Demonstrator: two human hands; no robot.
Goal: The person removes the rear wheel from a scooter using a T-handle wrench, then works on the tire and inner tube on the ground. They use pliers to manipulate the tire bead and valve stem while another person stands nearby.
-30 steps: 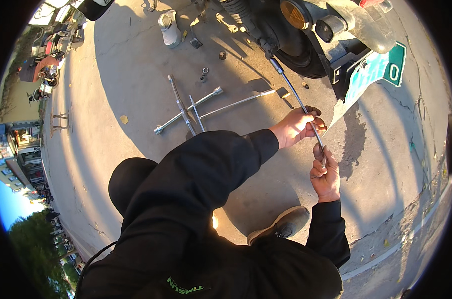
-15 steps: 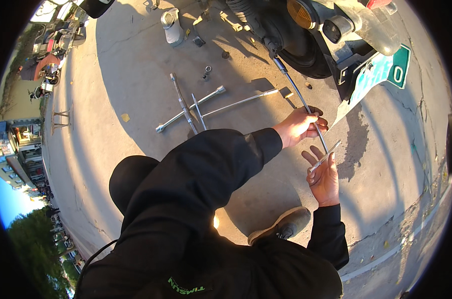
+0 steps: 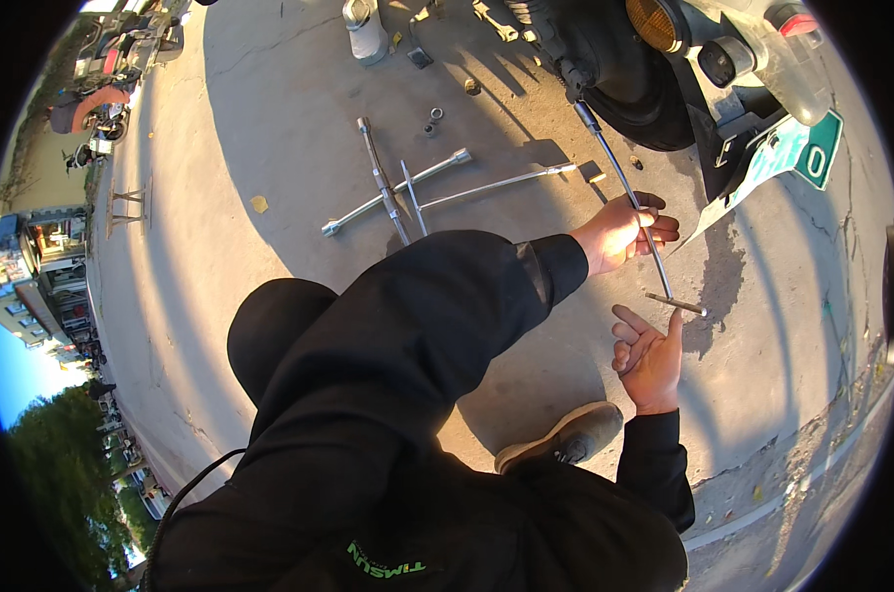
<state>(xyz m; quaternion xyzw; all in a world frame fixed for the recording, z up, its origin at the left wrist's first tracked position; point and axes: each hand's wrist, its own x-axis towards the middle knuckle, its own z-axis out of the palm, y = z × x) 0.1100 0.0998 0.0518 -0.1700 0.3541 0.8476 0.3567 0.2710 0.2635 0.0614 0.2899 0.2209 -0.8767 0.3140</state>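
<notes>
Long chrome T-handle wrench slants from beside the black rubber tyre; socket seems seated, wheel mounted. Left hand loosely holds the shaft; right hand half-spread, finger against steel crossbar. Turning looks unfinished.

I wear a black jacket whose long sleeves end in plain cuffs, my hands bare beyond them. Green lettering marks its front; a thin black cord curves along my left side. My trousers look dark, my shoe brownish.
</notes>
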